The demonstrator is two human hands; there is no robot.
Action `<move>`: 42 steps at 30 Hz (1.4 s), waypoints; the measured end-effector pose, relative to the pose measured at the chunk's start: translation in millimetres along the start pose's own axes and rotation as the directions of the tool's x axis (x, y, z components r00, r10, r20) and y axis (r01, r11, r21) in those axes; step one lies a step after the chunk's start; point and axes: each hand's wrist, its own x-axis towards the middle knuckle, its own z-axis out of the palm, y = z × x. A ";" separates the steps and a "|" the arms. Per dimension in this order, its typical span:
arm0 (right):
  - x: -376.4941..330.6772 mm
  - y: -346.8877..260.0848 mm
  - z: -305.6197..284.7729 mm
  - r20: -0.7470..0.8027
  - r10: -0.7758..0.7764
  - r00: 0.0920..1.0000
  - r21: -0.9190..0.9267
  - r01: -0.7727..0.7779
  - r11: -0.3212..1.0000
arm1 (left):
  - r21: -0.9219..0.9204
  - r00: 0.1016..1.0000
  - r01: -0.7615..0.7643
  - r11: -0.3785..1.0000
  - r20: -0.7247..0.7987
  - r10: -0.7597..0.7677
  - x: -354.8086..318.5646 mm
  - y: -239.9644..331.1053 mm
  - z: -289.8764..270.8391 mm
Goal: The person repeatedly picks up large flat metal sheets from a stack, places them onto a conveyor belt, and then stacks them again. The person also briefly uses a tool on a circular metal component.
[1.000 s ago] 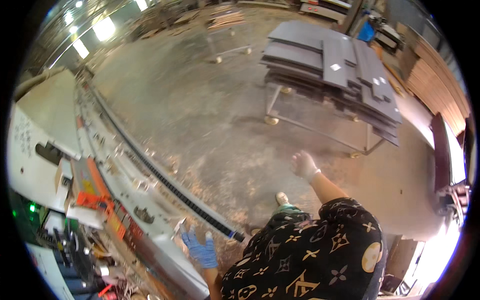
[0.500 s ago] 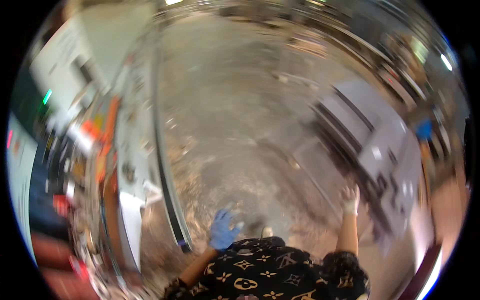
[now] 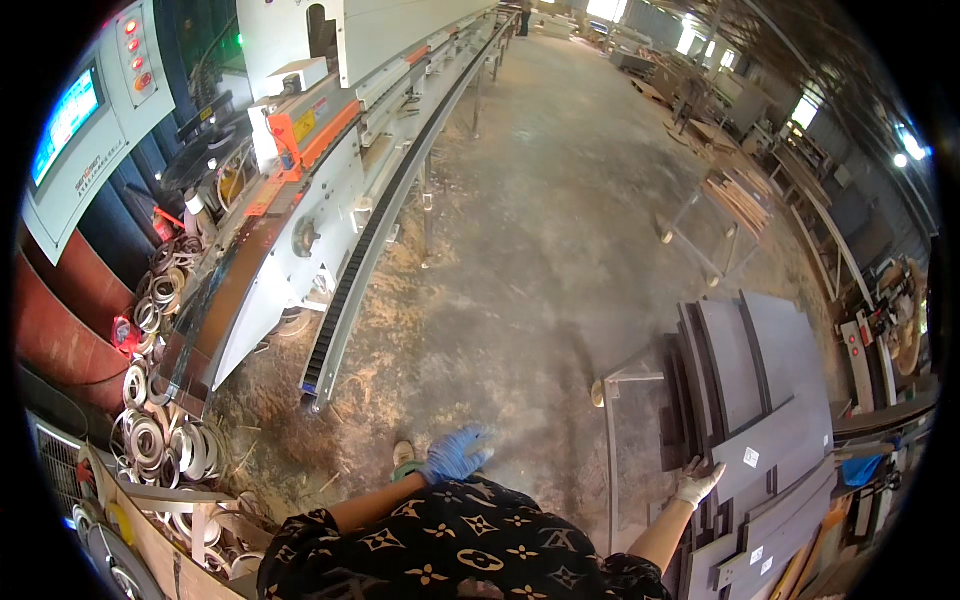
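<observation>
My left hand point(image 3: 455, 456), in a blue glove, hovers in front of my body over the floor with its fingers stretched out and nothing in it. To the right, my right hand point(image 3: 698, 483) wears a whitish glove. Its fingers are spread beside the near left edge of a stack of grey panels point(image 3: 760, 330); whether they touch a panel I cannot tell. The panels lie in uneven piles of different sizes, some with small white labels point(image 3: 750, 457). A metal cart frame point(image 3: 612, 430) with a wheel shows by the stack's left side.
A long white machine point(image 3: 290, 235) with an orange guard point(image 3: 300, 130) and a dark-topped rail point(image 3: 360, 260) runs along the left. Its control panel point(image 3: 95, 110) has a lit screen. Rolls of banding point(image 3: 150, 440) lie below. Another cart point(image 3: 735, 205) carries wood strips farther off.
The view has swung round and up, and is sharper now. The panel stack appears lower and nearer my right side. Both hands stay empty with fingers apart.
</observation>
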 end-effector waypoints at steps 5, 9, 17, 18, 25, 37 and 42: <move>-96.9 -19.4 31.1 0.249 -0.283 0.926 -0.176 0.330 0.927 | -0.050 0.995 -0.030 0.998 0.092 0.034 17.3 7.5 26.4; -156.6 -15.3 -11.1 0.418 0.068 0.906 -0.302 0.068 0.951 | -0.284 0.957 -0.054 0.957 0.258 0.130 42.7 6.7 59.7; -238.1 38.4 29.8 0.573 0.476 0.668 -0.305 -0.365 0.880 | -0.888 0.904 0.307 0.342 0.385 0.187 123.3 8.6 78.0; -238.3 44.0 33.6 0.593 0.544 0.594 -0.386 -0.383 0.839 | -0.892 0.933 0.250 0.378 0.326 0.152 126.5 3.9 69.0; -226.8 148.7 112.9 0.515 0.771 0.374 -0.716 -0.307 0.627 | -0.934 0.993 -0.046 0.353 -0.080 -0.084 47.0 17.1 -60.1; -307.9 268.7 152.0 0.365 0.904 0.224 -0.821 -0.380 0.425 | -0.727 0.527 -0.677 0.115 -0.587 -0.615 13.9 -151.5 -246.0; -308.2 284.0 124.6 0.232 0.895 0.381 -0.754 -0.511 0.413 | -0.617 0.389 -0.787 0.031 -0.534 -0.750 61.0 -233.2 -327.6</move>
